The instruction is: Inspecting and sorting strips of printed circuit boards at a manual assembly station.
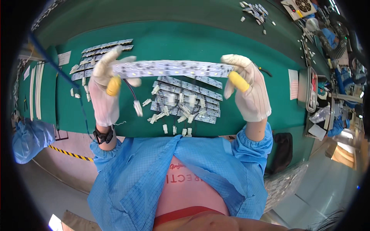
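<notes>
Between my two gloved hands I hold up a long white LED strip board [173, 68], blurred a little, with rows of small LEDs facing me. My left hand [110, 79] grips its left end, thumb in a yellow finger cot; my right hand [243, 81] pinches the right end in the same way. From the board's left end hangs a dark cable with a white connector plug [138, 108]. Below it on the green mat [200, 40] lies a pile of similar LED boards [189, 98] with several white plugs. More LED boards [104, 50] are stacked at the left, partly behind my left hand.
Black-and-yellow pliers [266, 71] lie beyond my right hand. A grey tray [311, 90] and a pink-lined sheet [293, 84] are at the right. Far right, a cluster of boards [256, 13] sits near a fan unit [302, 7]. A blue cable [58, 69] crosses the left side.
</notes>
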Demonstrator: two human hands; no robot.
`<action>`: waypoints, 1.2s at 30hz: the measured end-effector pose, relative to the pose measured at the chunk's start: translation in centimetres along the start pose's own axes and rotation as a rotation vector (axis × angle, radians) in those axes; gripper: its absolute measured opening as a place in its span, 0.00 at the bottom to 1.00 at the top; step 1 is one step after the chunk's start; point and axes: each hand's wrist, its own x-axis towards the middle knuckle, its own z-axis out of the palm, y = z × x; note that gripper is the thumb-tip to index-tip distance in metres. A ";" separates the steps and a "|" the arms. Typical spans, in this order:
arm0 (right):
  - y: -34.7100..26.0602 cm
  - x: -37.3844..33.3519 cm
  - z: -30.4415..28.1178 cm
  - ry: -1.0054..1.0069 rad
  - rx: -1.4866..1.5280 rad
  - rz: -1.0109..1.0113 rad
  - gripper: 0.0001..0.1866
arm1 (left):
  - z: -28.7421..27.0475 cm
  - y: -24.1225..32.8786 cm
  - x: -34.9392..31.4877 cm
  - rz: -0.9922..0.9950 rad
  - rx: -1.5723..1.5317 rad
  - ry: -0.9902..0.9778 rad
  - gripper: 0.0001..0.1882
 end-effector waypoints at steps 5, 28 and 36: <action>3.2 0.5 1.1 0.062 0.315 -0.018 0.17 | -0.5 0.3 0.2 0.116 -0.022 -0.222 0.22; 3.0 -0.4 0.6 -0.208 0.682 0.106 0.20 | -1.3 -0.6 0.2 0.062 0.521 -0.093 0.33; 2.2 0.7 2.1 -0.166 0.718 0.014 0.23 | -1.1 -1.4 0.8 -0.008 -0.449 -0.260 0.17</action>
